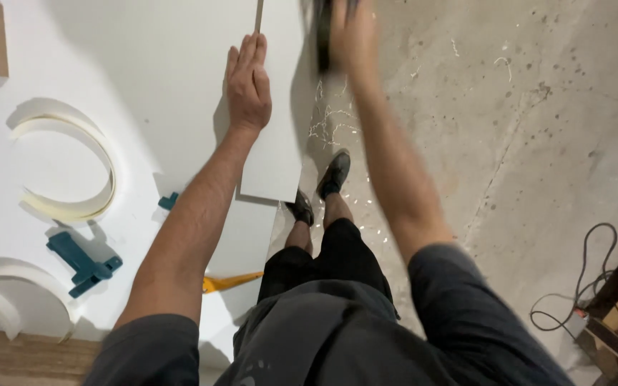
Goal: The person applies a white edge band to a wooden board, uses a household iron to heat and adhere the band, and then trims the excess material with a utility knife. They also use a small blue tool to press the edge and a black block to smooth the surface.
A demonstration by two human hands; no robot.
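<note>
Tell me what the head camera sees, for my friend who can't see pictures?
A person's left hand presses flat on a white board while the blurred right hand grips a dark tool at its edge. Coiled edge strip and a teal tool lie nearby.

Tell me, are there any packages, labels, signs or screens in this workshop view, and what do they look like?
None show in the head view: only a plain white panel under the left hand, coils of pale edging strip and blue tools on the white bench.
</note>
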